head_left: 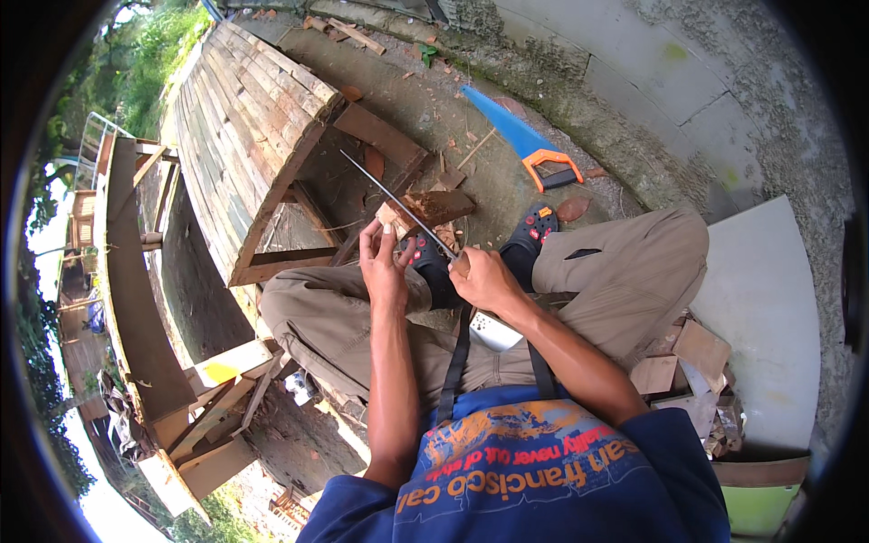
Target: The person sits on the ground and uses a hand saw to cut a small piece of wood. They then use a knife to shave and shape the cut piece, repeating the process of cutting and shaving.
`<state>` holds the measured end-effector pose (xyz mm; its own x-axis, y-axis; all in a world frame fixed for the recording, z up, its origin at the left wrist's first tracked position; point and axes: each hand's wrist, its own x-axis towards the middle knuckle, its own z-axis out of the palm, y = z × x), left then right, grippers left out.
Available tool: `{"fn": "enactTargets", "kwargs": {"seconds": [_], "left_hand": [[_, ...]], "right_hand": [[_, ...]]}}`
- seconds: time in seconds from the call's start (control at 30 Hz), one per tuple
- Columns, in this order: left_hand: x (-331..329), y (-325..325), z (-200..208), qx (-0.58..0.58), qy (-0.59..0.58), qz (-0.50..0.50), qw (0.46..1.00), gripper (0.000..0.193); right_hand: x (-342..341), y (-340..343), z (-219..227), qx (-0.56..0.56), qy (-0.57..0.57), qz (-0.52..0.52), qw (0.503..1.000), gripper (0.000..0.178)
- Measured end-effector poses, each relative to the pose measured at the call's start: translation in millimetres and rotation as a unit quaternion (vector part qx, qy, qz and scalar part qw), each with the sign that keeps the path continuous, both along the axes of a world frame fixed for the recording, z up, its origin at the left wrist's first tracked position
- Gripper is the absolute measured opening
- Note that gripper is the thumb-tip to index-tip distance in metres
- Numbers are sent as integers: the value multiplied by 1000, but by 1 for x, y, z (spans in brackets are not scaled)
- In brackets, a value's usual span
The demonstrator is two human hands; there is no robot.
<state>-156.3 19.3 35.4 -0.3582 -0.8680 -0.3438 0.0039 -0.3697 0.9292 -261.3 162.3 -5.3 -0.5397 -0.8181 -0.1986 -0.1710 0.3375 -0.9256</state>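
Wood piece (390,217) sits pinched in the left hand (385,264) near the left shoe (423,252), apparently steadied under the long blade (413,214), whose handle (463,264) the right hand (484,278) clamps, likely for control; the saw (514,127) lies far right, out of the way.

From here the right hand (484,279) covers most of the blade handle (463,263); I can't tell how the left hand (386,270) meets the wood (442,208). The lower edge cuts off the shirt (525,471).
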Motion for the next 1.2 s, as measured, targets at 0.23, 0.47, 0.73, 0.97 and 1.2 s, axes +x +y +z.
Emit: {"fn": "enactTargets", "kwargs": {"seconds": [0.23,0.47,0.73,0.97,1.2], "left_hand": [[-1,1,3,-4,-4,-5,1000,32],[-1,-3,-3,-21,-5,-4,1000,34],[5,-5,-5,-11,4,11,1000,29],[-1,-2,2,-13,-3,7,1000,31],[12,-13,-2,3,6,18,1000,33]], "right_hand": [[9,10,37,-127,-38,-31,991,29],[3,0,44,-99,-41,-12,994,28],[0,2,22,-20,-16,-1,1000,26],[3,3,12,-36,-5,-19,999,26],[0,-9,-11,27,-328,8,944,41]]}}
